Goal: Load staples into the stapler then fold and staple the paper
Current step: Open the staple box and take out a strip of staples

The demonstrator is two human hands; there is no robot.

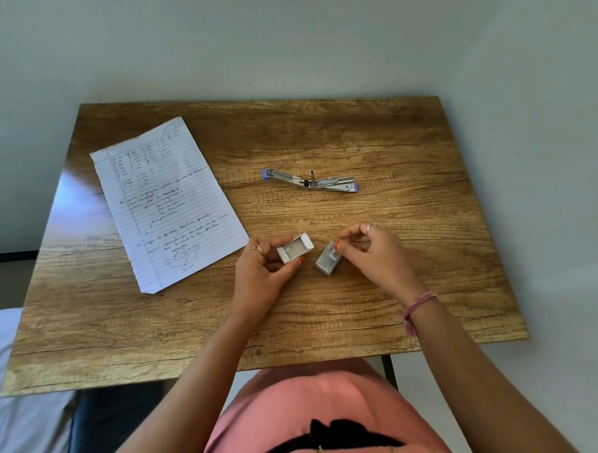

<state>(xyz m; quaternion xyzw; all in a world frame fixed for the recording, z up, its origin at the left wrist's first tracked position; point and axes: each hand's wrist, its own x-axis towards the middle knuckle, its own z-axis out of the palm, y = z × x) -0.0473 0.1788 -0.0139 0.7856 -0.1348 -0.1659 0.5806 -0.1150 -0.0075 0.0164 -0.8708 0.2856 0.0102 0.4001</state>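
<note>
My left hand (258,272) holds the small white inner tray of a staple box (294,251), its hollow side facing up. Just right of it my right hand (377,257) pinches the box's grey outer sleeve (328,262), which rests tilted on the table. The metal stapler (311,181) with purple ends lies swung fully open farther back, apart from both hands. A lined sheet of paper (168,204) with handwriting lies flat at the left, unfolded. Whether staples sit in the tray I cannot tell.
The wooden table (397,307) has its near edge close to my body and a wall behind its far edge. A bed or cushion shows at the lower left, beside the table.
</note>
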